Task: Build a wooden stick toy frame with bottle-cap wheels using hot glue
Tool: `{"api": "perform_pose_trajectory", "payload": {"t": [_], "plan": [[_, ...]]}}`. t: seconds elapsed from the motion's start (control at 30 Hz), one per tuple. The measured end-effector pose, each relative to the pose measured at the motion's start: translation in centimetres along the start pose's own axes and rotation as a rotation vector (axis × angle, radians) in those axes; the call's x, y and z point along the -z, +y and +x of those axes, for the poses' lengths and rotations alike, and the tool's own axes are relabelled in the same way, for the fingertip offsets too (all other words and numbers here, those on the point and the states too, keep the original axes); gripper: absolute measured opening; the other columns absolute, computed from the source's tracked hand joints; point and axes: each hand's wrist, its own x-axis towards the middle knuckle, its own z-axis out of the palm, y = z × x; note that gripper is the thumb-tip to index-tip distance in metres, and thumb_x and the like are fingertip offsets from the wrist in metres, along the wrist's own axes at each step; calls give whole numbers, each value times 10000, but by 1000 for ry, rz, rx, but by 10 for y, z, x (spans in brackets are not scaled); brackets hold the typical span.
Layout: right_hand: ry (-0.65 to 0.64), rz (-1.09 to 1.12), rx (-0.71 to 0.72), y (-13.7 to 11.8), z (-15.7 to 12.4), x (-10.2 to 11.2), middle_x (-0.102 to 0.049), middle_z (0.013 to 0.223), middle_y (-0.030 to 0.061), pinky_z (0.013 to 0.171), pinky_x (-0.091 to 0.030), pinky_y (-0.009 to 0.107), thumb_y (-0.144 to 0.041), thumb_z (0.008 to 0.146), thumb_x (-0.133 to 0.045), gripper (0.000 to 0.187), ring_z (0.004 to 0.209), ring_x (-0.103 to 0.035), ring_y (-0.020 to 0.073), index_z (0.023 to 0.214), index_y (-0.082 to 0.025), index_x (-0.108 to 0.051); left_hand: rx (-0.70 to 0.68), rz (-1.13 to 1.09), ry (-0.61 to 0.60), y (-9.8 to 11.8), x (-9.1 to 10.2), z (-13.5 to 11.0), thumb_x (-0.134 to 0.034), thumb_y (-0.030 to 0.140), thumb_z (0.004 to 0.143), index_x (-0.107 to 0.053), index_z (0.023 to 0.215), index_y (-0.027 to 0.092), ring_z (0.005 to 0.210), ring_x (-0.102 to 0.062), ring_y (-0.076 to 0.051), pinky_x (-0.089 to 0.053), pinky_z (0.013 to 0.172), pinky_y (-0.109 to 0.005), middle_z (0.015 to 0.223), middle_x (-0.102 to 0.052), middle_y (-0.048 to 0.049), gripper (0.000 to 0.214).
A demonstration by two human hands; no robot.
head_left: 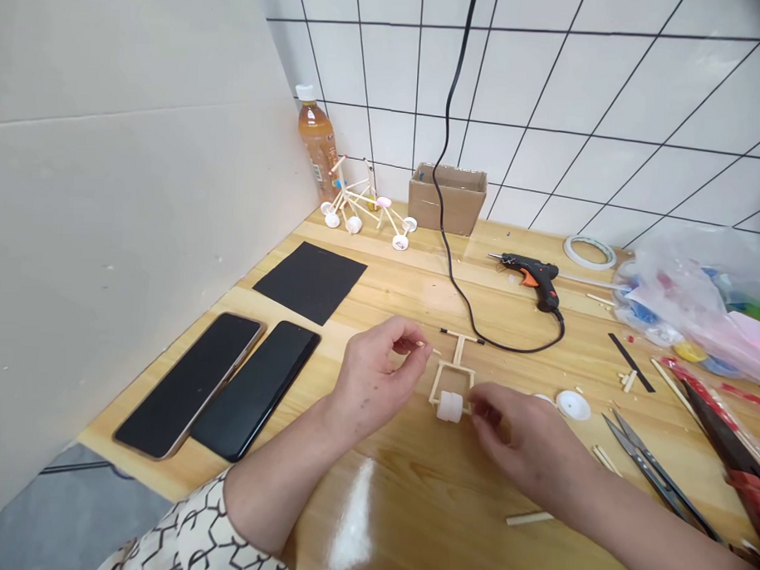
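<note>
A small frame of thin wooden sticks [457, 367] lies on the wooden table [410, 502], with a white cap wheel [449, 406] on its near end. My left hand [377, 380] is curled beside the frame and pinches a short wooden stick [428, 348] between thumb and forefinger. My right hand [527, 444] rests on the table just right of the white wheel, fingertips touching the frame's axle end. A loose white cap [573, 404] lies right of that hand.
Two dark phones [220, 386] and a black sheet [310, 280] lie at left. A black glue gun [533, 276] with its cord, a cardboard box [449, 197], a stick model [367, 210], a bottle [317, 146], tape roll [590, 252], scissors [657, 473] and plastic bags [703, 300] surround the work spot.
</note>
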Motion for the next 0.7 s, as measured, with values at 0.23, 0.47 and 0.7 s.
{"api": "perform_pose_trajectory", "payload": {"t": [0.23,0.47,0.7], "plan": [[-82,50,-313,8,20,9,-580,532,1,478,-298,262,-406,788,-453,288,491,-464,135,587,-216,-533,98,-98,4,0,1,1,-590,171,735,-592,713,154,687,-611,-113,-482,669,-208,712,-652,-4,28],[-142,148,-410,5,39,4,-506,383,-15,432,-269,254,-382,745,-495,342,383,-408,108,449,-211,-489,253,-289,-100,6,1,5,-565,173,740,-547,707,154,641,-568,-105,-439,587,-195,672,-599,5,42],[-87,429,-411,0,31,2,-489,386,-30,383,-283,225,-410,746,-484,322,348,-367,86,492,-215,-444,393,-478,-222,8,6,6,-489,202,790,-537,783,166,448,-380,-52,-316,456,-169,527,-424,81,61]]}}
